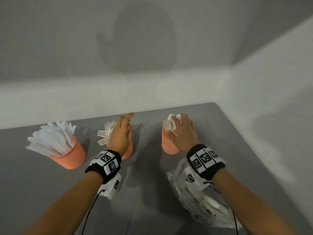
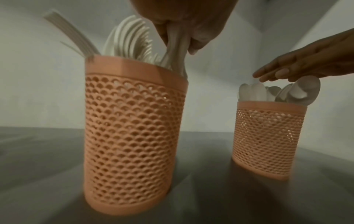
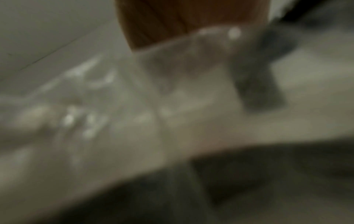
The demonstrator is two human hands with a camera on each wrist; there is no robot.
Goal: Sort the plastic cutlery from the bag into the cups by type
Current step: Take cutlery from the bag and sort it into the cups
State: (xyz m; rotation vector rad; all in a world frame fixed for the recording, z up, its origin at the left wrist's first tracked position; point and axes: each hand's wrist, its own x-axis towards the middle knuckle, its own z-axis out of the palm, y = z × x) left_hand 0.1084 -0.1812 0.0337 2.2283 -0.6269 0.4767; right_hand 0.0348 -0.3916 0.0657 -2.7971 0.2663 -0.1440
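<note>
- While the head view looked down on the grey table [image 1: 50, 192], three orange cups stood in a row: the knife cup [image 1: 68, 154] at far left, the fork cup [image 1: 127, 150] in the middle, the spoon cup [image 1: 169, 145] at right, one type to each, so the sorting looked well along.
- The left hand [image 1: 120, 134] hung over the fork cup with its forefinger stretched forward; its grip was hidden from this angle.
- The right hand [image 1: 183, 133] lay spread and relaxed over the spoons [image 1: 167, 124], holding nothing, probably just settling them.
- Near the person, under the right forearm, the clear bag [image 1: 199, 200] lay flat with white cutlery still inside, handy for the next reach.
- From the left wrist, the left hand [image 2: 184, 30] pinched a few white handles [image 2: 176, 51] between thumb and fingers, their lower ends already inside the fork cup [image 2: 134, 128] beside the forks [image 2: 132, 39]; I judged it was lowering them in.
- Beyond, the right hand [image 2: 298, 65] hovered flat, fingers straight, just above the spoon cup [image 2: 268, 136].
- From the right wrist, almost everything was blurred: pale crinkled plastic, likely the bag [image 3: 134, 121], and a dark orange shape behind it; no fingers showed there.
</note>
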